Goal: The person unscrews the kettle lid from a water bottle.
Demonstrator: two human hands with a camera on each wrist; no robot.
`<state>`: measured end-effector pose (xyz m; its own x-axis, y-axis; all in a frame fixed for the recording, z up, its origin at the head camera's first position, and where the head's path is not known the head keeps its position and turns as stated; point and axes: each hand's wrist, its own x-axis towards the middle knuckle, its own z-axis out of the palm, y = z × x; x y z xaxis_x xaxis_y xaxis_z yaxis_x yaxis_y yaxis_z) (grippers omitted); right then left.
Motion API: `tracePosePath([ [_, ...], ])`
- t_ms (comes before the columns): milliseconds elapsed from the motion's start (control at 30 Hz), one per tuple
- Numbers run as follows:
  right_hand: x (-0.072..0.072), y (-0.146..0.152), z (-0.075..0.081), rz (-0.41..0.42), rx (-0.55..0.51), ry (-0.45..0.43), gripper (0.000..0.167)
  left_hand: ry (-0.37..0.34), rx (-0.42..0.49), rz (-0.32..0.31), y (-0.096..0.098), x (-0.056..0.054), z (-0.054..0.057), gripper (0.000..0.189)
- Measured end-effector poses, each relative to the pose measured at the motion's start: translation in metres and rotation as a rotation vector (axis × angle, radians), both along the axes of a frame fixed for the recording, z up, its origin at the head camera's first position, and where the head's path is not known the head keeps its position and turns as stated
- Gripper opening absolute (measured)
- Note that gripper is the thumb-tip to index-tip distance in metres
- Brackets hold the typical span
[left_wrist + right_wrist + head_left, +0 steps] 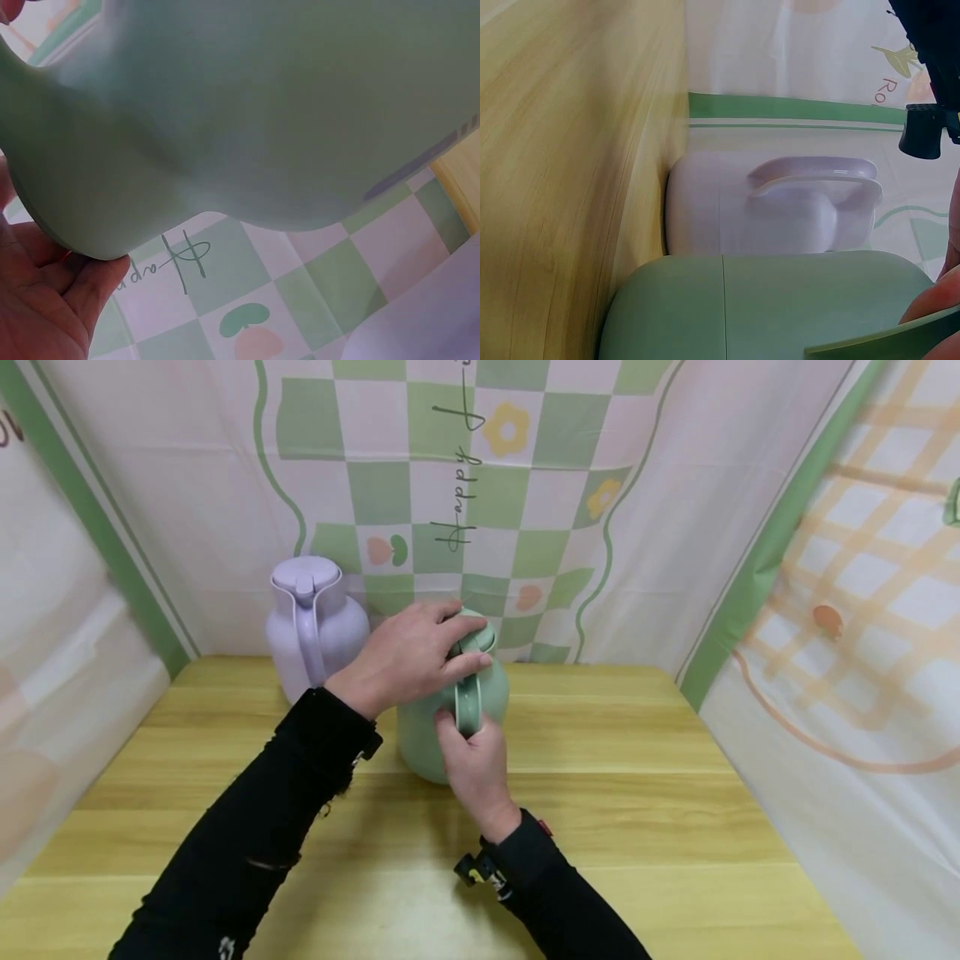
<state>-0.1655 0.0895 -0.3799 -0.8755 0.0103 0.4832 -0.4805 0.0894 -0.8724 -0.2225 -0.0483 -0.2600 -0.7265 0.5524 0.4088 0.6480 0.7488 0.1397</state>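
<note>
A light green vacuum jug [423, 747] stands upright on the wooden table. My left hand [416, 652] lies over its lid from the left, fingers and thumb wrapped around the top. In the left wrist view the jug [255, 112] fills most of the picture, and the left hand's fingers [94, 289] curl against its neck end. The right hand [480, 768] grips the lower part of the jug's handle [468, 702], thumb on the left side. The right wrist view shows its fingers [930, 301] at the green handle [892, 341].
Just left of the green jug stands a lilac jug [341, 631] of similar shape, partly behind the left wrist. A wooden table [615, 810] lies beneath both. Behind rises a cloth [637, 568] with green checks, and more printed cloth hangs on either side.
</note>
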Motion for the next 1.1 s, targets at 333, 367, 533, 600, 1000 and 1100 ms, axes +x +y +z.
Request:
tracePosePath([
  [333, 0.000, -0.001, -0.001, 0.025, 0.001, -0.007, 0.048, -0.017, 0.033, -0.012, -0.003, -0.002, -0.004, 0.060],
  [367, -0.001, -0.001, -0.001, 0.029, 0.001, -0.009, 0.047, -0.020, 0.038, -0.016, -0.004, -0.003, -0.004, 0.060],
  [533, -0.001, 0.000, -0.001, 0.035, 0.008, 0.005, 0.047, -0.036, 0.041, -0.044, -0.006, -0.004, -0.004, 0.060],
  [600, -0.001, 0.001, -0.001, 0.037, 0.010, 0.010, 0.047, -0.045, 0.037, -0.062, -0.008, -0.004, -0.003, 0.059],
  [1000, 0.001, 0.001, -0.001, 0.027, 0.017, -0.006, 0.048, -0.102, 0.021, -0.173, -0.019, -0.017, 0.001, 0.058],
  [1100, 0.001, 0.001, -0.001, 0.025, 0.015, -0.013, 0.047, -0.100, 0.020, -0.169, -0.018, -0.017, 0.003, 0.058],
])
